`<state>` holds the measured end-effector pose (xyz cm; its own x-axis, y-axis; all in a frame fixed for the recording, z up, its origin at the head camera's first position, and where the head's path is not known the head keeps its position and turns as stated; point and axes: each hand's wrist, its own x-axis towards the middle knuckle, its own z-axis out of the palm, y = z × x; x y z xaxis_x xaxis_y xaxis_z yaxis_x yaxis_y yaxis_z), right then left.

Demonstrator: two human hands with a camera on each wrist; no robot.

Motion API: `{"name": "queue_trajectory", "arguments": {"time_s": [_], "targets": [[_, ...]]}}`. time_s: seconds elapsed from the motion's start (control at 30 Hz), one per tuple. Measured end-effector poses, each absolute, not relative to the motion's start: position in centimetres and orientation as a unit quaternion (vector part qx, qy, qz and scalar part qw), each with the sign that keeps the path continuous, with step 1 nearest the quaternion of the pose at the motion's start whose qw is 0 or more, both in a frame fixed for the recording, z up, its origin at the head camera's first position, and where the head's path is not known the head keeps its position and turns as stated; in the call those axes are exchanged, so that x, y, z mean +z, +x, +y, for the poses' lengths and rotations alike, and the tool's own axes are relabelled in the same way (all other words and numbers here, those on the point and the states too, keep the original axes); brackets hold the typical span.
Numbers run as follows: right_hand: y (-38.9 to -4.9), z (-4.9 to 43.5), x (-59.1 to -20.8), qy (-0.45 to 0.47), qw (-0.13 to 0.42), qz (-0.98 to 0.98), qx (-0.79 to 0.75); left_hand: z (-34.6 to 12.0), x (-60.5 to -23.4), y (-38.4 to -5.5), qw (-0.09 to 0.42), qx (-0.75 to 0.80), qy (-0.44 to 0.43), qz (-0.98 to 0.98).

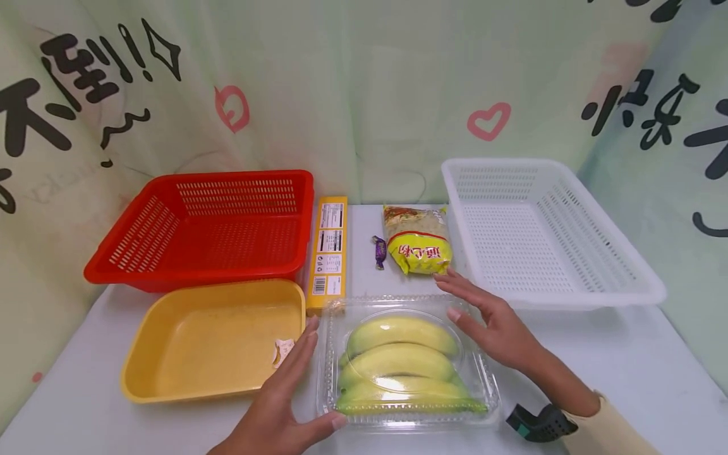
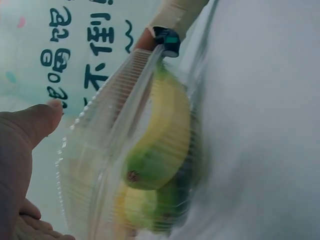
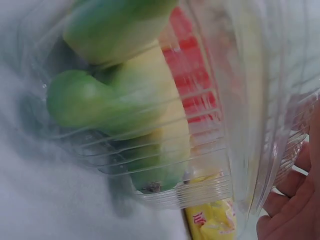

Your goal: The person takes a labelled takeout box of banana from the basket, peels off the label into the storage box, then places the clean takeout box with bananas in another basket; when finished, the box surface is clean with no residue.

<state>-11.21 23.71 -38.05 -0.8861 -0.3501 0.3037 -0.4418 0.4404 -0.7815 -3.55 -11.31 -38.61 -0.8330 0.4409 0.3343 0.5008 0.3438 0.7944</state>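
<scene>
A clear plastic clamshell box [image 1: 411,426] with several green-yellow bananas [image 1: 392,360] lies on the table in front of me, its lid down. My left hand [image 1: 281,404] is along the box's left side, fingers extended and thumb at the near left corner. Over the far right corner reaches my right hand [image 1: 500,325], its fingers spread and nearly straight. In the right wrist view, the fingers [image 3: 285,205] lie beside the lid's edge; whether they touch it I cannot tell.
Behind the box lie a yellow food packet [image 1: 419,243], a purple-wrapped candy [image 1: 379,251] and a long yellow-white carton [image 1: 330,253]. Left stand a red basket [image 1: 227,278] and a yellow tray [image 1: 193,354] holding a small pale wrapper [image 1: 282,351]. A white basket [image 1: 591,297] stands right.
</scene>
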Motion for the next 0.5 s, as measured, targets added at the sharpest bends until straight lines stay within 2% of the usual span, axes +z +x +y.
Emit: {"name": "queue_trajectory", "arguments": {"time_s": [0.2,0.33,0.5], "targets": [[-11.1,23.9,-38.6,0.226,0.025,-0.850,0.476,-10.4,-39.2,-3.3,-0.026,-0.506,-0.251,-0.825],[-11.0,24.0,-38.9,0.216,0.014,-0.843,0.492,-10.0,-39.5,-3.3,-0.027,-0.499,-0.241,-0.832],[-10.9,24.0,-39.1,0.195,-0.010,-0.836,0.514,-9.7,-40.0,-3.3,-0.061,-0.507,-0.200,-0.836]]}}
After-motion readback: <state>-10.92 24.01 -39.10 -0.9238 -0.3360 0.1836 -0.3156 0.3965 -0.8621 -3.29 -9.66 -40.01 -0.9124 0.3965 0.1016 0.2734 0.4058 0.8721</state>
